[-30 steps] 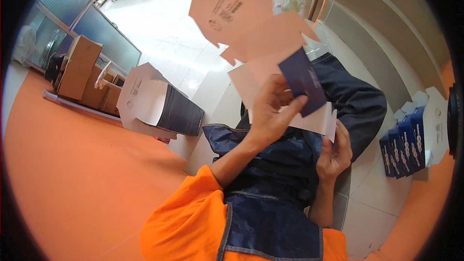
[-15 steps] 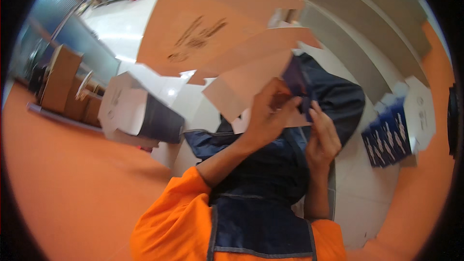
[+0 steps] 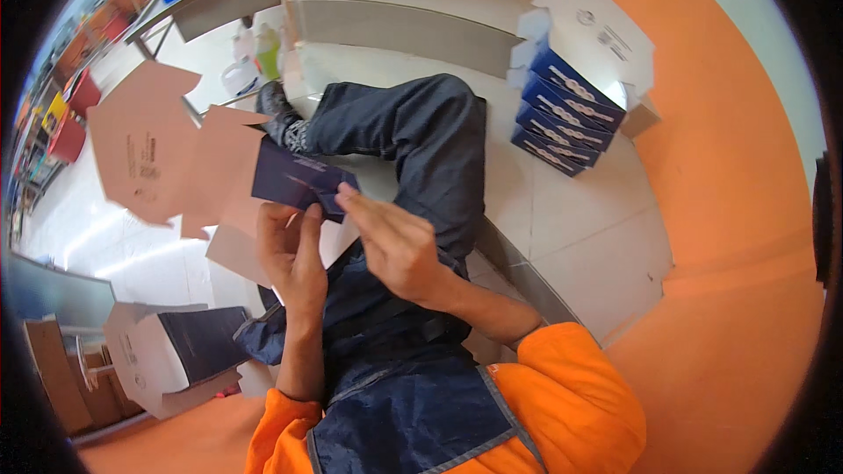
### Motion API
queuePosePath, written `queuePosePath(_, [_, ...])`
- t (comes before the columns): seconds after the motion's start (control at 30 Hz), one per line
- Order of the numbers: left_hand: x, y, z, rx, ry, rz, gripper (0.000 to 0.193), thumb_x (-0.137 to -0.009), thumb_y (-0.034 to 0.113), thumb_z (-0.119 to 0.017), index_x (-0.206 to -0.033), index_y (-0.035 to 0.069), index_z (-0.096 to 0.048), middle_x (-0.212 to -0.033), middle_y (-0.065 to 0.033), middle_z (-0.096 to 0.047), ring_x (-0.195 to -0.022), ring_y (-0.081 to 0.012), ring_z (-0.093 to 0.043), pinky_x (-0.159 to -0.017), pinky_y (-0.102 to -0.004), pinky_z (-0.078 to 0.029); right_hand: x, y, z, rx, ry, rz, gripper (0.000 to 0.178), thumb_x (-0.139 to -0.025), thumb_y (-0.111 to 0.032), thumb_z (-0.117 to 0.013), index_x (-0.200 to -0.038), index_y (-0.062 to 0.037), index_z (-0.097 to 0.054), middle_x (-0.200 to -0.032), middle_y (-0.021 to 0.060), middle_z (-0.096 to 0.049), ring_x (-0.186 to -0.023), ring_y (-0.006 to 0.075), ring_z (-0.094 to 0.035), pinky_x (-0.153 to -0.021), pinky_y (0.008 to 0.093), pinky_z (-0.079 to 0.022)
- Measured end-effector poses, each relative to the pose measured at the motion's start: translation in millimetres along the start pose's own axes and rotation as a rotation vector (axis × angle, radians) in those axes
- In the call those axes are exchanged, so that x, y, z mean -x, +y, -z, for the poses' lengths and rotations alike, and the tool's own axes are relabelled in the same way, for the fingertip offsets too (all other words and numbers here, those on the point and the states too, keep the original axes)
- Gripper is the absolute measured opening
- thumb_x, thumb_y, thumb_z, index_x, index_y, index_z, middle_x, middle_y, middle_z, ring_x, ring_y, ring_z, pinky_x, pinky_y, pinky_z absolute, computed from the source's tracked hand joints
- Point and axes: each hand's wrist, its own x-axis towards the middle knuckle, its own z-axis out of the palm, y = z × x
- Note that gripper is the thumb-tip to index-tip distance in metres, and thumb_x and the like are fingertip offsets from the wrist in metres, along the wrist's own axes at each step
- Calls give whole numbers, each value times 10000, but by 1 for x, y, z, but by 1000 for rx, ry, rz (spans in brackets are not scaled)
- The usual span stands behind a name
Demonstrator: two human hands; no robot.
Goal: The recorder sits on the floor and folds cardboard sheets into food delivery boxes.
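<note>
A large cardboard box blank [image 3: 230, 158], plain tan inside and navy outside, is partly folded in front of me above my lap. At its near navy panel [image 3: 294, 177], my left hand [image 3: 294, 254] pinches the lower edge between thumb and fingers. My right hand [image 3: 395, 246] has its fingertips together on the panel's right end, where a small navy flap is bent. The wide lid part stretches away to the left with dark printing on it. The fingers hide part of the fold.
Nested navy boxes [image 3: 566, 118] with white patterns and raised lids stand on the tiled step at right. Another navy-and-white carton [image 3: 206, 342] lies at lower left. My bent leg [image 3: 430, 140] is beside the blank. Bottles [image 3: 266, 51] stand beyond my shoe, near steps.
My view has swung right, so the scene sits further left. The blank has turned, its lid part now pointing left. Both hands stay on the navy panel, the right one now across its right end.
</note>
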Motion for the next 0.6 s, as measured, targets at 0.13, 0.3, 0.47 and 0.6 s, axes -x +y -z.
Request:
queuePosePath(0.13, [4,-2,1,-12,-35,-10,139,-832,-77,-513,-900,16,-435,-892,-64,-523,-845,-116,-537,-723,-216,-428,4,-5,-2,-27,-11,-59,349,-705,80,-569,-1054,69,-559,-1058,220,-585,-879,309,-620,-728,336,-508])
queuePosePath(0.3, [13,-10,1,-100,-118,-4,157,-844,-78,-479,-976,-8,-430,-1097,-137,-492,-983,-184,-540,-823,-254,-429,10,-3,1,-23,-58,-68,324,-736,43,-580,-1059,65,-555,-1095,232,-557,-891,311,-612,-713,325,-512])
queuePosePath(0.47, [10,8,-7,-210,-142,-52,159,-857,-52,-476,-1012,-22,-460,-1057,-135,-535,-995,-178,-539,-841,-276,-434,1,-12,5,-215,21,-232,282,-767,32,-595,-1046,30,-555,-1075,190,-540,-908,279,-610,-709,315,-514])
queuePosePath(0.6, [13,13,-12,-324,-232,-115,232,-836,-37,-516,-1068,-41,-499,-1052,-129,-555,-998,-177,-539,-850,-286,-426,6,-18,4,-353,106,-276,389,-741,61,-608,-1110,18,-490,-1118,163,-499,-872,214,-615,-701,282,-515])
